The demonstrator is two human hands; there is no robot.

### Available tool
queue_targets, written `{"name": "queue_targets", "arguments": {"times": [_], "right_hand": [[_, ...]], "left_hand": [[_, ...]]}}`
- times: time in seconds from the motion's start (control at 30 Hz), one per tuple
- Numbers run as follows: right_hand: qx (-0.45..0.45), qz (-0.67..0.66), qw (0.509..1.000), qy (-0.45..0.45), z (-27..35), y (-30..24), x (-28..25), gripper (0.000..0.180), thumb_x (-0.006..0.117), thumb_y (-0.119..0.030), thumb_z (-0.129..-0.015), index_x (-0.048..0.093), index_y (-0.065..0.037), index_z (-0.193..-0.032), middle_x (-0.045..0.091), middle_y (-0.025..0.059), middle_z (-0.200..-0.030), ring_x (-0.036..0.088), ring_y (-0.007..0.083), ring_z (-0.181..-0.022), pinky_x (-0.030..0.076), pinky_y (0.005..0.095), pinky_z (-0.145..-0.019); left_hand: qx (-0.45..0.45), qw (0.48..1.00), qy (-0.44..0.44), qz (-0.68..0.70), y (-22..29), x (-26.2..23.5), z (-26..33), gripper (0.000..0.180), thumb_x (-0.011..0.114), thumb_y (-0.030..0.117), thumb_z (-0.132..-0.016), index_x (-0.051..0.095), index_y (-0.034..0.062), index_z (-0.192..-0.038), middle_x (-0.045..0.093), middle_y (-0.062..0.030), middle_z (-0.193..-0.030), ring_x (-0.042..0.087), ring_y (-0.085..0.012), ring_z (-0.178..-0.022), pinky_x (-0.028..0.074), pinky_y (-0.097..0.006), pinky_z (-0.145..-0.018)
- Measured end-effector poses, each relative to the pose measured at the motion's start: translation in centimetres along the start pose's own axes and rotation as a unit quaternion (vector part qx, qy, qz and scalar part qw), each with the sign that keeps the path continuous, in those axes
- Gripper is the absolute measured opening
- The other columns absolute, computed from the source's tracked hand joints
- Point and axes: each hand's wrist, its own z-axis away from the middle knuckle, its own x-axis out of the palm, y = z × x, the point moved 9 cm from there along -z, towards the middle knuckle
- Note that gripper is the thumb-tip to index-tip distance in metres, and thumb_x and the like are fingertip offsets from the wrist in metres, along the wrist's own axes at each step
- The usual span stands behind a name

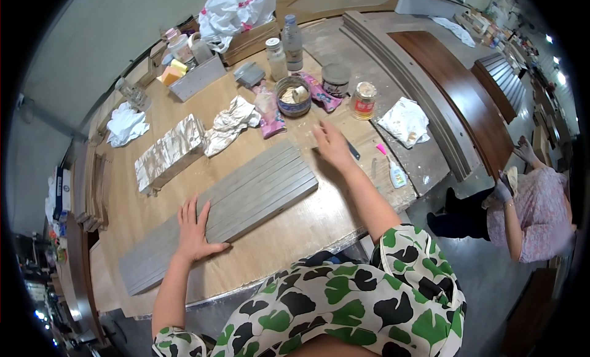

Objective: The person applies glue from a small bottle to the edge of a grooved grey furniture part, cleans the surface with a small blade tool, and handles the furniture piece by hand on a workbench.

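On the pale wooden workbench [276, 225] in front of you lies the grey grooved board [258, 197], its long axis slanting from your near left to your far right, the grooves running along it. Your left hand [196, 231] rests on its near-left half, fingers fanned wide and pointing away from you, thumb out toward the near edge. Your right hand [332, 145] is just past the board's far-right end, fingers close together and slightly bent, over a dark-handled tool [353, 150]; you can't tell from here whether they grip it. Beyond it stands a red-labelled glass jar [364, 103] with yellowish contents. Farther left, a bowl [293, 112] holds pale paste. Behind the bowl are a white-lidded jar [276, 61] with pale contents and a blue-capped clear bottle [293, 47].
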Motion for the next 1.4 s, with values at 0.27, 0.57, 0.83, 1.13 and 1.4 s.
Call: {"name": "queue_targets", "arguments": {"times": [0.27,0.57,0.83,1.13,1.4], "right_hand": [[0.096,0.352,0.923,0.126,3.9,3.6,-7.2,0.024,0.067,-0.017,-0.078,0.068,-0.003,-0.097,0.062,0.0187,-0.101,0.057,0.0357,-0.102,0.048,0.0457,-0.088],[0.215,0.303,0.919,0.132,3.6,5.5,-7.4,0.033,0.069,-0.011,-0.074,0.063,0.000,-0.105,0.066,0.0223,-0.097,0.064,0.0364,-0.091,0.053,0.0451,-0.082],[0.149,-0.083,0.969,0.181,15.5,4.9,-4.2,0.020,0.071,-0.015,-0.078,0.066,-0.001,-0.091,0.065,0.0118,-0.073,0.062,0.0198,-0.068,0.049,0.0322,-0.064],[0.162,-0.304,0.930,0.126,24.1,1.4,-2.5,0.016,0.068,-0.015,-0.089,0.063,0.000,-0.091,0.058,-0.0022,-0.073,0.050,0.0057,-0.065,0.042,0.0242,-0.057],[0.232,-0.408,0.880,0.069,31.0,3.5,-2.1,0.018,0.068,-0.022,-0.090,0.064,-0.005,-0.095,0.060,-0.0039,-0.077,0.050,0.0044,-0.065,0.038,0.0222,-0.055]], "left_hand": [[-0.005,1.000,0.024,0.016,-1.1,0.7,0.8,0.114,0.077,0.061,-0.052,0.035,0.0108,-0.145,0.021,-0.0260,-0.151,0.018,-0.0454,-0.139,0.012,-0.058,-0.114],[0.036,0.997,0.066,-0.001,-1.0,1.5,0.7,0.112,0.080,0.050,-0.054,0.032,0.0126,-0.147,0.024,-0.0243,-0.151,0.022,-0.0438,-0.138,0.017,-0.055,-0.113],[0.019,0.998,0.052,-0.008,-1.5,1.7,1.5,0.111,0.079,0.051,-0.058,0.029,0.0140,-0.150,0.023,-0.0232,-0.152,0.022,-0.0447,-0.138,0.015,-0.057,-0.113],[0.006,0.999,0.021,-0.043,-2.3,2.5,0.7,0.115,0.075,0.060,-0.058,0.026,0.0125,-0.150,0.019,-0.0253,-0.153,0.019,-0.0460,-0.139,0.014,-0.057,-0.113],[0.005,0.998,0.004,-0.062,-3.0,2.7,0.7,0.114,0.074,0.059,-0.059,0.026,0.0107,-0.150,0.019,-0.0273,-0.152,0.019,-0.0469,-0.139,0.014,-0.055,-0.114]]}}
